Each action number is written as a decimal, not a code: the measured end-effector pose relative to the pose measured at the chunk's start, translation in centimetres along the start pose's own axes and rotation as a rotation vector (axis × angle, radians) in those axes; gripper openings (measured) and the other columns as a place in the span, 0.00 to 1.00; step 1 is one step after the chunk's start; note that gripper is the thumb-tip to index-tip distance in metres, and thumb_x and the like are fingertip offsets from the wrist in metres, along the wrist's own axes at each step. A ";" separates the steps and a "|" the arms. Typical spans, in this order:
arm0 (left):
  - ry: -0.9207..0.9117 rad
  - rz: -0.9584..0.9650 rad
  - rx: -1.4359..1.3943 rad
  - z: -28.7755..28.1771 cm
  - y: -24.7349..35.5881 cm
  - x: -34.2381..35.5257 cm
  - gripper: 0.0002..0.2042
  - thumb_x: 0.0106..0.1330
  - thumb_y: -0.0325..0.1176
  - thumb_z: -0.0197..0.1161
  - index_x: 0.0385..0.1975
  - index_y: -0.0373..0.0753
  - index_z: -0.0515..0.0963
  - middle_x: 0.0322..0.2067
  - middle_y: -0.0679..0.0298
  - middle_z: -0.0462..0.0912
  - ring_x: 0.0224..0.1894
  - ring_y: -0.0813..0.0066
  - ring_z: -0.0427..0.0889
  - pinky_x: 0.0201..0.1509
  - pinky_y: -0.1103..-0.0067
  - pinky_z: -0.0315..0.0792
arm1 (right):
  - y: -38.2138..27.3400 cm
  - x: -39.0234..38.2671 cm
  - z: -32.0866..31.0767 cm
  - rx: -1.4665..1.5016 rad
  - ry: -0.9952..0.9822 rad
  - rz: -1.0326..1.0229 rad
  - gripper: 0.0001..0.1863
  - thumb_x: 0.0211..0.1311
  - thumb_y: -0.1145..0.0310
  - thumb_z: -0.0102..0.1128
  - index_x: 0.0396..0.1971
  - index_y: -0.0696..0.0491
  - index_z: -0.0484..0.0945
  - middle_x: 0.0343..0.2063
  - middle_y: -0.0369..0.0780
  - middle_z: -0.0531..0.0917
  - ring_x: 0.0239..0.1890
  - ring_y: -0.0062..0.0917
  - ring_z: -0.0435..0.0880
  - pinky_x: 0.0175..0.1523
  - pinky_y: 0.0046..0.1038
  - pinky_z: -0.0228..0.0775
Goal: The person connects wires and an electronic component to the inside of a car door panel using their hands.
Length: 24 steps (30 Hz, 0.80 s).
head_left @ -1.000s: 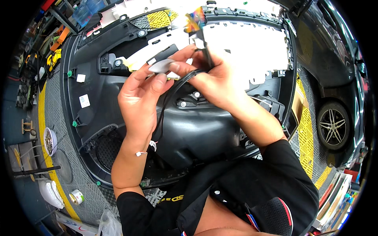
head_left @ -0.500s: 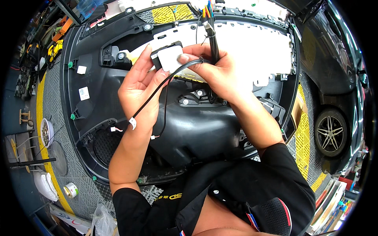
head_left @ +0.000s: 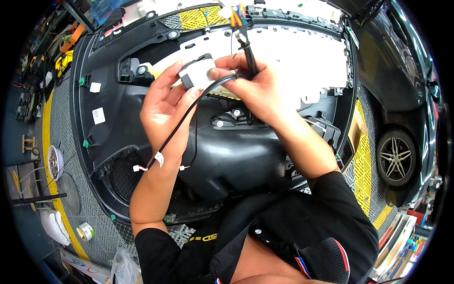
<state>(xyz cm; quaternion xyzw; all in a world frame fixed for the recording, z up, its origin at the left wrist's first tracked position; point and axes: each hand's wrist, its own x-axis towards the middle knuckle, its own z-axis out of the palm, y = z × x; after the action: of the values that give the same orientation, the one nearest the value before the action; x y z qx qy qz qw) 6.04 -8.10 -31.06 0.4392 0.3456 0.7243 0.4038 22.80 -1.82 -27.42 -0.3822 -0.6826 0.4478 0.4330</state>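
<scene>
Okay, nearest was the wearer's black shirt (head_left: pixel 293 222), well below the small white-faced module (head_left: pixel 201 73) that both hands met on. A white connector (head_left: pixel 137 168) hung well down-left of the module, beside the left wrist; a second connector (head_left: pixel 182 167) hung below the module, at that wrist's right edge. White tag (head_left: pixel 159 159) sat between those two. Black cable (head_left: pixel 218 83) passed just below the module, slanting down-left across the left hand.

Left hand (head_left: pixel 165 102): left of the module, palm turned toward the wearer, thumb on the lower edge, fingers round the left end, pinching it. Right hand (head_left: pixel 257 85): right of the module, thumb tip against the right end, cables gripped in the same hand. Couldn't tell if the right index also pressed the back.

Key relation: module was held up between the hands, touched from both sides. Long axis seemed to slant up to the right, white face toward the wearer, dark edge on the far side. Left had the fuller hold; right showed thumb contact only.

Cable bundle (head_left: pixel 248 57) rose up-right of the module, topped by coloured wires (head_left: pixel 235 20). Behind and below the module: large black trim panel (head_left: pixel 236 151); white pad (head_left: pixel 307 66) behind and right of it. Farthest: dark car (head_left: pixel 397 75), well right of the module.
</scene>
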 end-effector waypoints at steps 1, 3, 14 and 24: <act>0.002 0.007 -0.006 -0.1 -0.1 0.0 0.20 0.68 0.15 0.63 0.60 0.31 0.73 0.57 0.53 0.78 0.56 0.66 0.83 0.55 0.72 0.86 | 0.2 0.0 0.1 -0.022 0.009 -0.056 0.11 0.58 0.70 0.73 0.40 0.58 0.88 0.36 0.41 0.91 0.41 0.21 0.89 0.50 0.27 0.79; 0.026 0.061 0.039 -0.7 -0.8 0.0 0.17 0.67 0.14 0.64 0.55 0.31 0.74 0.55 0.53 0.79 0.55 0.67 0.83 0.54 0.71 0.87 | 0.7 -0.3 0.4 -0.080 0.020 -0.090 0.12 0.54 0.71 0.74 0.40 0.55 0.89 0.34 0.40 0.91 0.37 0.23 0.90 0.46 0.26 0.80; 0.085 -0.089 -0.301 -2.2 0.6 1.0 0.18 0.68 0.23 0.55 0.58 0.31 0.72 0.47 0.59 0.79 0.53 0.68 0.78 0.68 0.63 0.70 | -0.1 -0.1 -0.6 0.224 -0.111 0.076 0.21 0.49 0.67 0.81 0.40 0.54 0.78 0.26 0.29 0.74 0.28 0.12 0.72 0.32 0.20 0.66; -0.052 -0.068 -0.455 -4.4 0.3 1.8 0.17 0.72 0.22 0.59 0.60 0.38 0.74 0.53 0.59 0.80 0.45 0.73 0.83 0.55 0.71 0.80 | 0.6 -1.2 -4.0 0.835 -0.239 0.344 0.17 0.73 0.68 0.62 0.56 0.58 0.79 0.42 0.36 0.83 0.30 0.09 0.76 0.34 0.13 0.71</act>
<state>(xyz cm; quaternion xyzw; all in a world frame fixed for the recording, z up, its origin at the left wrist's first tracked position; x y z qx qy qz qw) 1.38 -7.25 -31.83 0.3434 0.1777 0.7581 0.5252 27.03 -1.63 -27.42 -0.2287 -0.4156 0.7904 0.3876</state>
